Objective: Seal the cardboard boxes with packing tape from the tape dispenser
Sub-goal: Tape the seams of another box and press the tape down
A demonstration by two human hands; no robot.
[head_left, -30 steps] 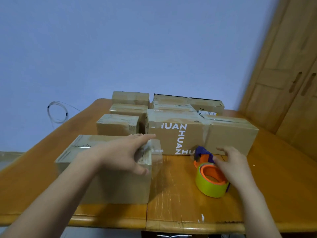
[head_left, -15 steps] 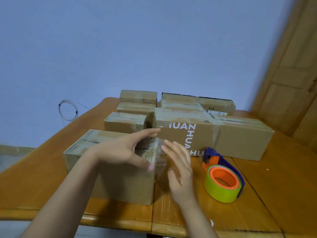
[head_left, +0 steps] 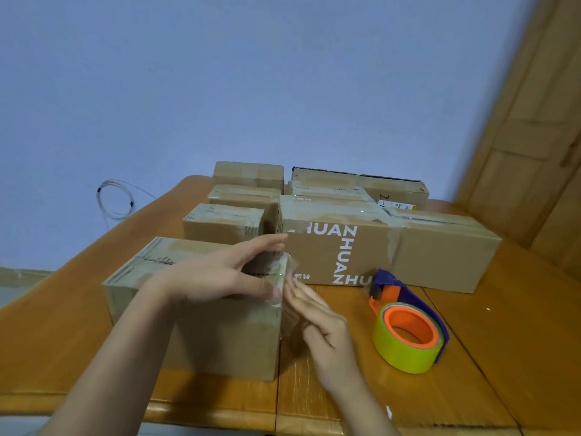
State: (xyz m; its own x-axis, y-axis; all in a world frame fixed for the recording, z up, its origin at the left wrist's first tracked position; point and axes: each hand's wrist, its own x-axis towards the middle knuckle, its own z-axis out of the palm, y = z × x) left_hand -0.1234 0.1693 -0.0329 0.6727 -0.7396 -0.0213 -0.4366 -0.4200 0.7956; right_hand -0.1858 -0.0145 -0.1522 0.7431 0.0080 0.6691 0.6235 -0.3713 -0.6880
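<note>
Fingers of the left hand [head_left: 220,275] spread straight over the top right corner of the nearest box [head_left: 195,335], thumb down on the front face near the edge, pressing rather than gripping — likely to pin the top flap and the strip of clear tape [head_left: 287,297] against the cardboard. Fingers of the right hand [head_left: 317,322] also straight and loose, flat against the loose tail of tape hanging past the box's right end, holding nothing; probably placed so to smooth that tail down onto the side wall. Whether the tail was already stuck there: cannot tell, too glossy and blurred. Beyond the hands, the tape dispenser [head_left: 408,332] set down on its side on the table [head_left: 503,357], just right of the right hand, untouched, roll facing up — parked within easy reach, presumably for the next box. Behind it, touching nothing in hand, a long printed box [head_left: 377,247] and several smaller boxes [head_left: 223,223] stacked toward the wall, most showing shiny tape across the tops. Thin cable loop [head_left: 114,199] hung off the far left.
</note>
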